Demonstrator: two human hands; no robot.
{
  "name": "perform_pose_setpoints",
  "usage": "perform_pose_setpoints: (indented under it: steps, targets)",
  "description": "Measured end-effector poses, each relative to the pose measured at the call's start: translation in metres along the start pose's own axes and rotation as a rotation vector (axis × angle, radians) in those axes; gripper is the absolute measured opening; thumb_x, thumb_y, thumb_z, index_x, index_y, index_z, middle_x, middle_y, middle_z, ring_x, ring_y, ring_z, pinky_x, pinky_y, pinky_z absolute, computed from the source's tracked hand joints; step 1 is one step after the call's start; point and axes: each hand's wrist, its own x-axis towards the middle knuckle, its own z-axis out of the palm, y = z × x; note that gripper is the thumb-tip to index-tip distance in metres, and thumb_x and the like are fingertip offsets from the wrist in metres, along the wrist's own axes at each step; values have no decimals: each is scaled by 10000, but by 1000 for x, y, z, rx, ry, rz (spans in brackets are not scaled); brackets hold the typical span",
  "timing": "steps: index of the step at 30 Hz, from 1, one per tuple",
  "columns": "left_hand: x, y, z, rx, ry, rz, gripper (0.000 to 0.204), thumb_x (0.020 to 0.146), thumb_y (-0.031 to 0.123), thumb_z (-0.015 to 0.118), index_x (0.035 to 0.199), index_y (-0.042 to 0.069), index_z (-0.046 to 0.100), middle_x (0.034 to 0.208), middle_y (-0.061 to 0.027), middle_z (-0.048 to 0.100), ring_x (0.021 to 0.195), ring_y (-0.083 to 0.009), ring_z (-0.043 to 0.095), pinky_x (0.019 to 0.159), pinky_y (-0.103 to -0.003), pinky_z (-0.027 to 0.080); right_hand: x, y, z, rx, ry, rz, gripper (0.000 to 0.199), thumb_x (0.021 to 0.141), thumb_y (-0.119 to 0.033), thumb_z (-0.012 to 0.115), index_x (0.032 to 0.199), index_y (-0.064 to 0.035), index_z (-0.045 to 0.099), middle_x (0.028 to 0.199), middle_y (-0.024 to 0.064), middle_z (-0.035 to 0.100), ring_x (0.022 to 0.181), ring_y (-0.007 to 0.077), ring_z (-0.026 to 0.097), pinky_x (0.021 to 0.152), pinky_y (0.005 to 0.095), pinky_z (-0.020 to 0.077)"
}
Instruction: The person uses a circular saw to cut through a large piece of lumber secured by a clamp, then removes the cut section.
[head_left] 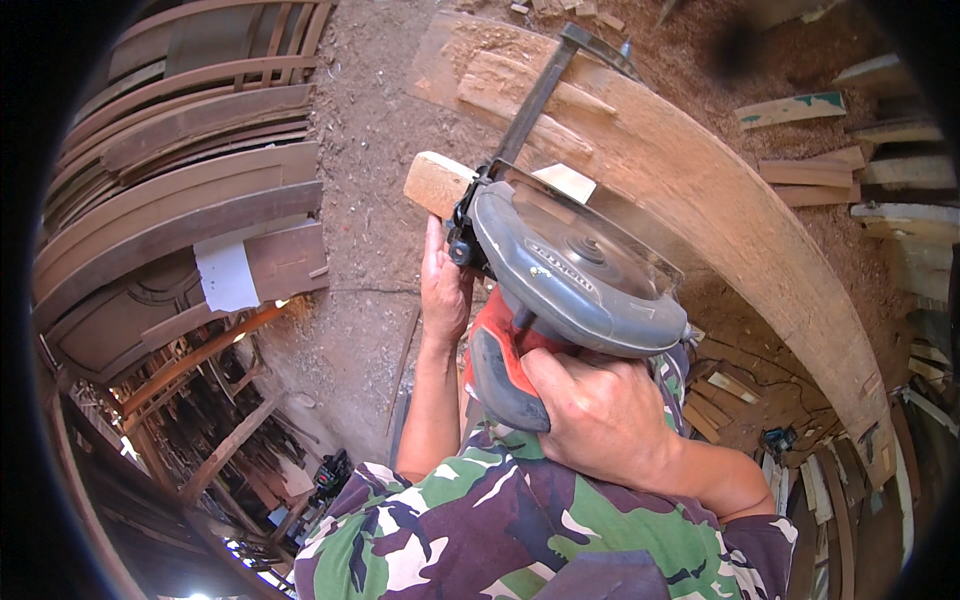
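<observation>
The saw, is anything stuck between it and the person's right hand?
Nothing I can see: the right hand is right on the handle of the saw. The left hand is up by the wooden block; some of its fingers are hidden.

Here's a camouflage shirt (430,540), bold blotches of green, dark purple, black and white, short sleeves (762,550), bare forearms (428,412), bare hands (612,415)!
</observation>
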Motion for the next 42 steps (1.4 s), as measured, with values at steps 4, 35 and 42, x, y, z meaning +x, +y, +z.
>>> perform_pose_setpoints:
  steps: [4, 35, 42]
  targets:
    - [4, -8, -12, -142, -91, 71, 840, 1139, 352, 521, 1719, 9, 20, 1611, -182, 482, 1426, -268, 568, 1195, -415, 464, 3, 1, 1, -17, -33, -27, 231, 766, -46, 696, 986, -29, 631, 784, 161, 687, 644, 358, 716, 591, 472, 582]
    - [68, 29, -73, -306, -70, 59, 730, 1102, 395, 579, 1653, 20, 280, 1522, -194, 545, 1341, -293, 625, 1118, -450, 553, 102, -36, 38, -31, -152, 35, 296, 783, -95, 757, 1018, -16, 595, 775, 216, 711, 714, 445, 723, 600, 526, 572]
    - [97, 72, -117, -278, -88, 138, 736, 1077, 431, 618, 1621, 34, 322, 1490, -186, 555, 1316, -300, 631, 1106, -472, 564, 197, -44, 95, -73, 15, -110, 221, 832, -110, 719, 990, 18, 632, 793, 262, 726, 805, 472, 748, 740, 564, 603]
